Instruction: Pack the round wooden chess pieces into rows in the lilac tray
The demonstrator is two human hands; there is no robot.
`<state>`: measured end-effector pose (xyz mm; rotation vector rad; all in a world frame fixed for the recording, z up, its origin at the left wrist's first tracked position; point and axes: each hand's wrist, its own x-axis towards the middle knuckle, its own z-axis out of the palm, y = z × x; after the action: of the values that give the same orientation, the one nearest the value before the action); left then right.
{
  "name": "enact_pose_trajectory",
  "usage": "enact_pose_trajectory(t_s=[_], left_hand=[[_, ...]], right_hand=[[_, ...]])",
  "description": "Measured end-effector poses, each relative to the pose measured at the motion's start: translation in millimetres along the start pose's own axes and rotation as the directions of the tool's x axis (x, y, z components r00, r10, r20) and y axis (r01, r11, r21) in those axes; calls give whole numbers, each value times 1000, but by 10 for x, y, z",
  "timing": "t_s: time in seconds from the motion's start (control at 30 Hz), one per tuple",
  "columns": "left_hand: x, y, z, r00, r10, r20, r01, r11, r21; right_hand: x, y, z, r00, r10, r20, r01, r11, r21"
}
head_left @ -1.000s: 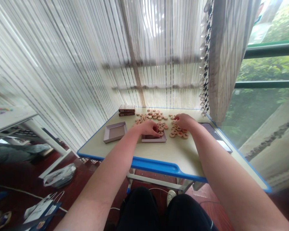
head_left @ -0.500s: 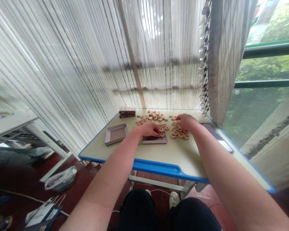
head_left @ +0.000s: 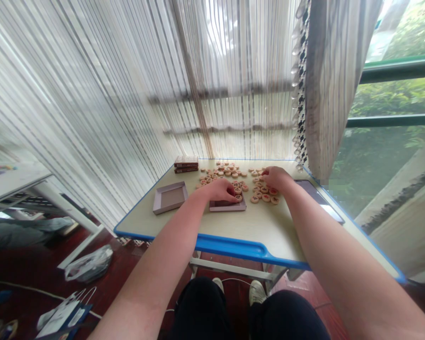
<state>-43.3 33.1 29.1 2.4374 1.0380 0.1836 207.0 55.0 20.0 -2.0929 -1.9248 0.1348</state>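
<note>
Round wooden Chinese chess pieces (head_left: pixel 235 174) with red or dark characters lie scattered over the table. My left hand (head_left: pixel 222 190) is over a shallow grey-purple box (head_left: pixel 227 208), its thumb and fingers closed around a chess piece (head_left: pixel 238 199) at the box's right end. Other pieces sit in the box beside those fingertips. On the right, my right hand (head_left: pixel 276 178) reaches down to a loose group of pieces (head_left: pixel 265 198). Its fingers are bent together at the group's far edge; what they grip, if anything, is hidden behind the hand.
An identical-looking open box part (head_left: pixel 170 197) lies on the left of the blue-edged table (head_left: pixel 233 229). Small stacked boxes (head_left: pixel 186 164) stand at the back left. A dark tablet-like device (head_left: pixel 318 200) lies beside my right forearm. String curtains (head_left: pixel 233 118) hang behind the table.
My right hand has shifted slightly to the right among the pieces. My left hand stays at the box with its grip on the chess piece. The view has moved a little.
</note>
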Motion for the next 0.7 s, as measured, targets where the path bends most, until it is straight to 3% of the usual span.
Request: enact_pose_trajectory(t_s=[0.27, 0.7], left_hand=[[-8, 18, -9, 1000, -12, 1, 12, 1000, 2], [8, 52, 26, 998, -50, -34, 52, 998, 47]], right_hand=[[-68, -51, -43, 1000, -7, 1, 7, 997, 79], [-114, -102, -100, 999, -33, -19, 34, 998, 56]])
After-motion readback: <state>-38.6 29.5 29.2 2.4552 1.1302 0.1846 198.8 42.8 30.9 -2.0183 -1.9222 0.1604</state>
